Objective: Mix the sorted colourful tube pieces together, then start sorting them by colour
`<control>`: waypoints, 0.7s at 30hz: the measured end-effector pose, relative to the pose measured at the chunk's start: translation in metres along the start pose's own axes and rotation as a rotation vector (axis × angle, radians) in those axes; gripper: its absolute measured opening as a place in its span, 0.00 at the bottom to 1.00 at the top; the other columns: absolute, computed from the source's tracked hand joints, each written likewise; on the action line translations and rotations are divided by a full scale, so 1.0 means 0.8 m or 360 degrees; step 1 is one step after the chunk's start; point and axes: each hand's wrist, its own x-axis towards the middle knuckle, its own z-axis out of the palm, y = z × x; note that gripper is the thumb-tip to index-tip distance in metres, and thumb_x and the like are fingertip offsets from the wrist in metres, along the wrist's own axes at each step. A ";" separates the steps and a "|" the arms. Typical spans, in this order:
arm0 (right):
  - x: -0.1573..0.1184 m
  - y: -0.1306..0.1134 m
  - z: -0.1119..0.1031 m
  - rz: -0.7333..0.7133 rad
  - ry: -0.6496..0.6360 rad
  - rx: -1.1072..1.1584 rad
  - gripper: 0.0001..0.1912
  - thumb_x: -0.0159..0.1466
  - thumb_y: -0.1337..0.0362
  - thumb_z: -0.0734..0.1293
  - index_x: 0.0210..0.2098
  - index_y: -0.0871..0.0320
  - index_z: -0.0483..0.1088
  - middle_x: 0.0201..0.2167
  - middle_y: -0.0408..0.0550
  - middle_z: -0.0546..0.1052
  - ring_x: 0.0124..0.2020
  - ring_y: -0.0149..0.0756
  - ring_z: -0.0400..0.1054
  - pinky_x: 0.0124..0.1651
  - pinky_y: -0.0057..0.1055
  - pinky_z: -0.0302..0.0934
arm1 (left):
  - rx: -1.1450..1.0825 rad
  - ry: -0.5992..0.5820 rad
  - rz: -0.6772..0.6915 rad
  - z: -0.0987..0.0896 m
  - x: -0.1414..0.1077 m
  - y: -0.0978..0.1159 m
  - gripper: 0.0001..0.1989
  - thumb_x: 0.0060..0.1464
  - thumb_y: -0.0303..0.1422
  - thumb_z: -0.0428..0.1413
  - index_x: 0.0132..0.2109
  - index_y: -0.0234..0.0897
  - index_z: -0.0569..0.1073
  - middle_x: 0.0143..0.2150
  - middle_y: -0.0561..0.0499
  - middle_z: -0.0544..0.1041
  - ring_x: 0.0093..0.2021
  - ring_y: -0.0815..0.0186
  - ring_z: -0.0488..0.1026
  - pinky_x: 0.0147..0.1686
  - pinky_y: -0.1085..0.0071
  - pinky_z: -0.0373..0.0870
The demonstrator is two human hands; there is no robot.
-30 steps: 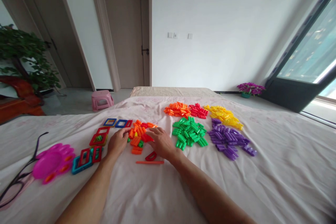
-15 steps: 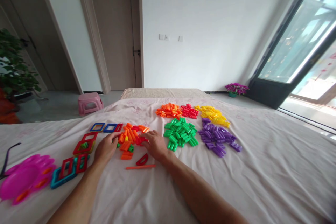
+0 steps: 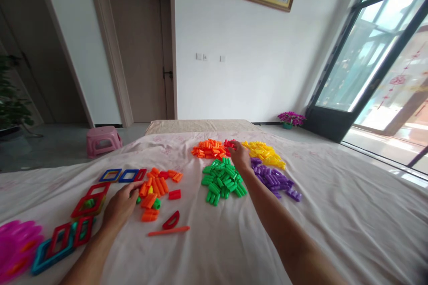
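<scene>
My left hand rests at the left edge of a mixed heap of orange blocks, with its fingers apart and nothing seen in them. Red, yellow and green pieces lie among the orange ones. One loose red block lies just right of this heap. My right hand reaches far forward over the red pile and mostly hides it. Its fingertips are pinched on a red plastic block. Around it lie an orange pile, a yellow pile, a green pile and a purple pile.
Magnetic frame tiles lie in a line left of my left hand. A pink tray is at the left edge. An orange stick and a red half-ring lie in front. A pink stool stands beyond the cloth-covered table.
My right hand has moved from the mixed heap forward and right to the red pile. My left hand stays by the heap. The view has tilted up slightly.
</scene>
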 end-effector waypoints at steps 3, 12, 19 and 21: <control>0.035 0.027 -0.015 0.0148 -0.0052 -0.0253 0.23 0.61 0.62 0.64 0.56 0.55 0.69 0.49 0.52 0.77 0.51 0.42 0.70 0.51 0.34 0.62 | -0.0017 0.0016 0.0012 0.001 0.002 -0.002 0.20 0.58 0.37 0.45 0.53 0.45 0.75 0.51 0.51 0.80 0.48 0.61 0.76 0.42 0.72 0.70; 0.011 0.006 -0.009 -0.0123 -0.0229 -0.0140 0.19 0.61 0.67 0.62 0.50 0.56 0.74 0.45 0.48 0.79 0.48 0.39 0.72 0.49 0.30 0.62 | -0.0026 0.0009 -0.0001 0.000 -0.001 0.004 0.19 0.59 0.37 0.45 0.52 0.44 0.74 0.52 0.51 0.79 0.50 0.61 0.75 0.44 0.71 0.69; -0.107 -0.104 0.023 -0.0889 -0.0913 0.0020 0.13 0.63 0.65 0.63 0.43 0.55 0.77 0.39 0.45 0.80 0.39 0.35 0.73 0.42 0.26 0.62 | -0.0088 0.0053 0.0043 0.001 -0.004 0.005 0.18 0.58 0.37 0.46 0.52 0.44 0.74 0.52 0.51 0.79 0.51 0.62 0.75 0.47 0.72 0.68; -0.139 -0.125 0.036 -0.1007 -0.1085 -0.0090 0.13 0.63 0.62 0.66 0.45 0.54 0.76 0.42 0.47 0.79 0.42 0.37 0.72 0.44 0.28 0.62 | -0.0078 0.0051 0.0041 0.000 -0.004 0.005 0.18 0.58 0.37 0.46 0.52 0.44 0.74 0.52 0.51 0.79 0.51 0.62 0.75 0.47 0.72 0.68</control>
